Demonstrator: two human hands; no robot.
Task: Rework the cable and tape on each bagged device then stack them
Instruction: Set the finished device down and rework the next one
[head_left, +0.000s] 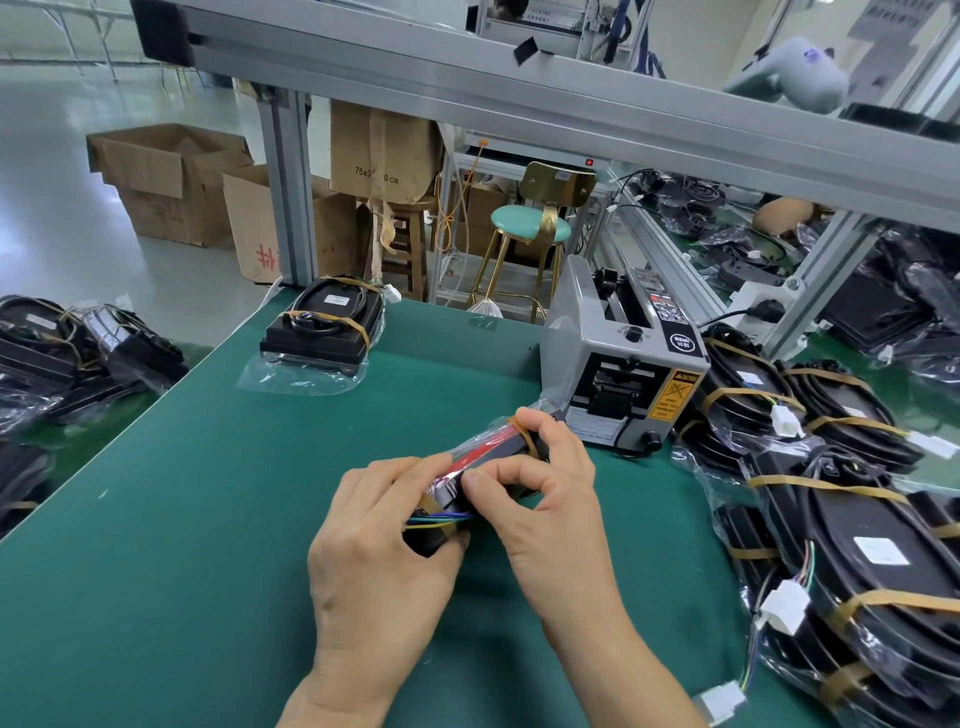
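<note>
Green matting covers the bench (218, 519) where we work, both of our hands meeting near its middle on one bagged device (488, 457), held up on edge above the mat. Our left hand (374, 535) curls round the near end, fingers wrapped under the black body and thumb lying along its top. Our right hand (545, 493) grips the far part, thumb and forefinger pinched close together at the coloured wires (441, 517) that come out beside a strip of brown tape (431, 503); its other fingers bend over the top edge, by a second band of tape. A red panel shows through the clear bag between our hands. Far left on the mat lies a stack of finished devices (319, 332), bagged and banded with tape, well apart from our hands. Just beyond our right hand stands a grey tape dispenser (623, 364). More bagged devices (852, 519) are heaped along the right side, white connectors loose among them, and another heap (67, 348) lies off the left edge. Cardboard boxes (171, 176) and a teal stool (524, 223) stand on the floor behind.
</note>
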